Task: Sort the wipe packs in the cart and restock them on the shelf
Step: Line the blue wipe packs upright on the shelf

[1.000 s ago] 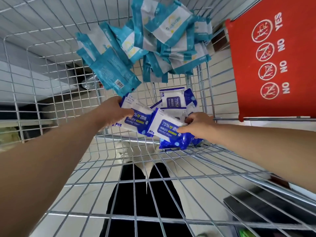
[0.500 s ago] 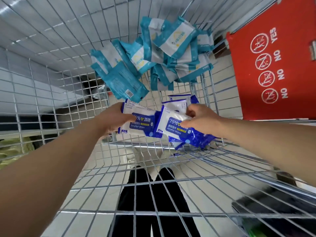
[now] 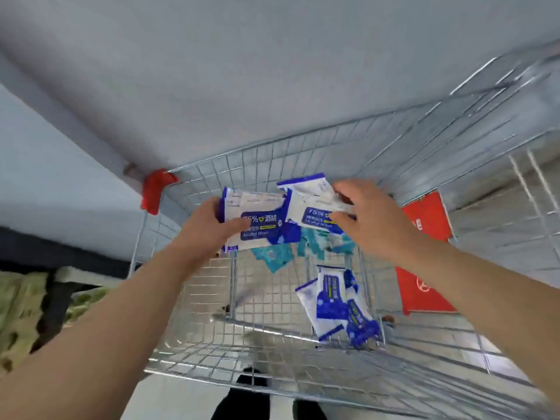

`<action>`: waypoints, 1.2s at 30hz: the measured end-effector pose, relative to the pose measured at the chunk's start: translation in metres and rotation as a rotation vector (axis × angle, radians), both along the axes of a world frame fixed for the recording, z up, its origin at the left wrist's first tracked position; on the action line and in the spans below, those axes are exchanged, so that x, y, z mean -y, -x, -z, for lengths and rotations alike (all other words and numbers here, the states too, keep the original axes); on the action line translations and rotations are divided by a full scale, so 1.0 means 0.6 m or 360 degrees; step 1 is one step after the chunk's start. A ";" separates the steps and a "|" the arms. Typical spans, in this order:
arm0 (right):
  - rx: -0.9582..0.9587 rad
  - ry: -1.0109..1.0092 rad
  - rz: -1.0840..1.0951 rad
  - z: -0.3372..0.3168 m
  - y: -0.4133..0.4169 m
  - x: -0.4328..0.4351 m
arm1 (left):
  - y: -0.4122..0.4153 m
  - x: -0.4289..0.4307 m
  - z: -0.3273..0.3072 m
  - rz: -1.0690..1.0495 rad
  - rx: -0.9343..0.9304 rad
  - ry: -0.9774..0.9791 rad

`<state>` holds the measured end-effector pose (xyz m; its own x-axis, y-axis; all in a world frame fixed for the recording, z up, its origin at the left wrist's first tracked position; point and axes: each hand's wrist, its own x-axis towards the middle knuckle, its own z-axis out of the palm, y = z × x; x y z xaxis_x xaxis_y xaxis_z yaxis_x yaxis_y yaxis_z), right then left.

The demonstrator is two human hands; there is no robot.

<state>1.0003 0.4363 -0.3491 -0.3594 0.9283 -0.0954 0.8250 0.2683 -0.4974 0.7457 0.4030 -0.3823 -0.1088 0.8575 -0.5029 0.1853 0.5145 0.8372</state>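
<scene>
The left hand (image 3: pixel 209 230) grips a white and blue plastic wipe pack (image 3: pixel 257 221) by its left edge, up above the silver wire cart (image 3: pixel 303 137). The right hand (image 3: pixel 374 221) pinches a second blue wipe pack (image 3: pixel 307 203), touching the first. Loose blue packs (image 3: pixel 331 304) lie in the cart below the hands.

One blue-and-white wipe pack (image 3: pixel 257 222), label up, sat gripped in the left hand (image 3: pixel 209 228) above the wire cart (image 3: pixel 272 153). A second pack (image 3: pixel 309 204) overlapped its right edge, pinched in the right hand (image 3: pixel 372 216). Beneath them, teal packs (image 3: pixel 272 256) lay heaped on the cart floor. Nearer, by the right wall, loose blue packs (image 3: pixel 333 301) lay overlapping.
</scene>
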 end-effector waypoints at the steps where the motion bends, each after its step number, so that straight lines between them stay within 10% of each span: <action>1: -0.0009 -0.0055 -0.0051 -0.036 0.011 -0.002 | 0.007 0.008 -0.034 -0.0063 -0.0008 -0.0068; 20: -0.0497 -0.0761 -0.1014 -0.616 0.350 0.189 | 0.223 0.412 -0.578 -0.1054 -0.0451 -0.0973; 36: -0.0717 -0.0739 -0.1429 -0.770 0.921 0.536 | 0.718 0.824 -0.709 -0.1636 -0.0676 -0.1125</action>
<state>0.4475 0.1145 0.1131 -0.8343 0.2244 0.5035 0.0058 0.9170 -0.3989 0.3149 -0.0914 0.0429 -0.9018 0.3516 0.2511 0.2880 0.0559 0.9560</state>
